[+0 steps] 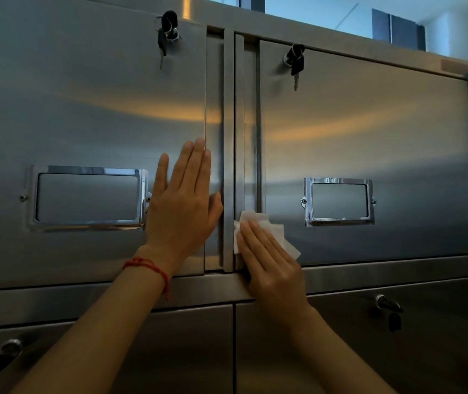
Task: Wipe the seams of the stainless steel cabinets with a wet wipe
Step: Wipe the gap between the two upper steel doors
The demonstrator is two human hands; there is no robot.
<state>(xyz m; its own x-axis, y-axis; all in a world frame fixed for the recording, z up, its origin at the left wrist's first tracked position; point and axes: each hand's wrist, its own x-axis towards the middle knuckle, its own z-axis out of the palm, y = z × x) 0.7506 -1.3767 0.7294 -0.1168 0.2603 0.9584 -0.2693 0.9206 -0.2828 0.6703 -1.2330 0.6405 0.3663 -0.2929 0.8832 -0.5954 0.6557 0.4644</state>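
Brushed stainless steel cabinets (369, 132) fill the view, with two upper doors and two lower ones seen. A white, crumpled wet wipe (272, 231) is pressed by the flat, straight-fingered right hand (272, 263) against the vertical seam (239, 137) between the upper doors. The left hand (183, 206) is laid open on the left door. Two label frames (89, 197) and four keyed locks (295, 59) are counted.

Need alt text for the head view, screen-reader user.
A right hand presses a white wet wipe on the vertical seam between two stainless steel cabinet doors; the left hand rests flat on the left door. Keys hang in both locks.
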